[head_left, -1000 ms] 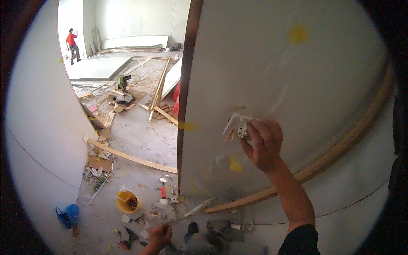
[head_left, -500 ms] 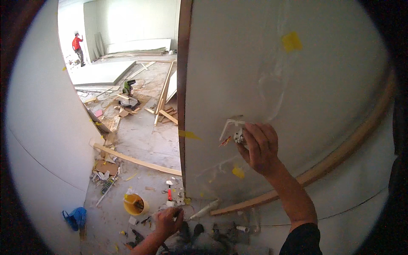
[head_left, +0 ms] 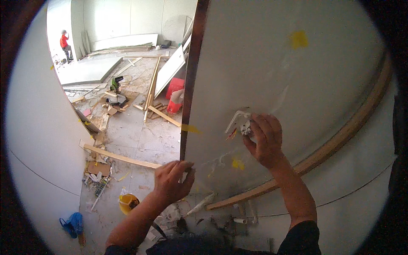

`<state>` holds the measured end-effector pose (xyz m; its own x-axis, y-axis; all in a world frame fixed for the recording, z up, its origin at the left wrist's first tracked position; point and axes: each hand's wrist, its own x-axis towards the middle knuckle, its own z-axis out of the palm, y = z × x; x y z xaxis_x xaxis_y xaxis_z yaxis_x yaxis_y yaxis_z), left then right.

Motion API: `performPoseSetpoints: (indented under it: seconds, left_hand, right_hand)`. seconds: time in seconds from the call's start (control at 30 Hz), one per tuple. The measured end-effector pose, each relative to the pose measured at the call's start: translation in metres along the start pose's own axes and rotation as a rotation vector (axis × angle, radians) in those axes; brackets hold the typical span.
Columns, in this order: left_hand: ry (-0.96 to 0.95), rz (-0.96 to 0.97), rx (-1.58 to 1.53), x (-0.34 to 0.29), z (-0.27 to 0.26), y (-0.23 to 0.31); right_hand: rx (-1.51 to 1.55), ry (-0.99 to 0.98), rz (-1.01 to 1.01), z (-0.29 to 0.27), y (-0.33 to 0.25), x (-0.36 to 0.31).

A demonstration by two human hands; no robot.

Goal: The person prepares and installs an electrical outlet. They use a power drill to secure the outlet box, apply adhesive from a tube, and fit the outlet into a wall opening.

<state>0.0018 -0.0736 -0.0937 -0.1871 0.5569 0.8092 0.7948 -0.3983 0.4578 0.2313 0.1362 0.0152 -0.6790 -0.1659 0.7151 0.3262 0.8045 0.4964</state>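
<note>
My right hand (head_left: pixel 267 138) grips a white electrical socket (head_left: pixel 245 127) at the grey-white wall panel (head_left: pixel 238 76). Beside it a thin white L-shaped edge (head_left: pixel 235 118) stands out from the panel; it looks like part of a frame. Short reddish and yellow wires (head_left: pixel 231 134) hang just below and left of the socket. My left hand (head_left: pixel 172 180) is raised lower and to the left, near the panel's dark edge. Its thumb and fingertips are pinched together; anything between them is too small to make out. The back of the socket is hidden by my right fingers.
A yellow bucket (head_left: pixel 128 203) stands on the littered floor, and a blue bag (head_left: pixel 73 224) lies left of it. A wooden strip (head_left: pixel 121 156) crosses the doorway. Beyond are a green mitre saw (head_left: pixel 116 91), boards, red containers (head_left: pixel 175 94) and a person in red (head_left: pixel 65 44).
My left hand has risen from low over the floor to beside the panel's edge. My right hand stays at the socket. The view has shifted, so red containers now show beyond the doorway.
</note>
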Motion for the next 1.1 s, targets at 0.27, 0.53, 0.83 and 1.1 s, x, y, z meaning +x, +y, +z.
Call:
performPoseSetpoints:
  seconds: [0.27,0.53,0.83,1.1]
  left_hand:
    - [0.035,-0.041,-0.102,0.043,0.006,0.008]
    - [0.026,-0.076,-0.116,0.034,0.010,0.000]
    - [0.058,0.101,0.071,0.057,0.014,-0.002]
    - [0.180,0.414,0.413,0.103,0.030,-0.016]
  right_hand:
    - [-0.055,-0.026,0.000,0.001,0.004,-0.004]
    - [-0.023,-0.014,-0.006,0.003,0.004,-0.006]
    - [0.008,0.027,-0.070,0.009,0.011,-0.007]
    - [0.023,0.030,-0.061,0.014,0.017,-0.005]
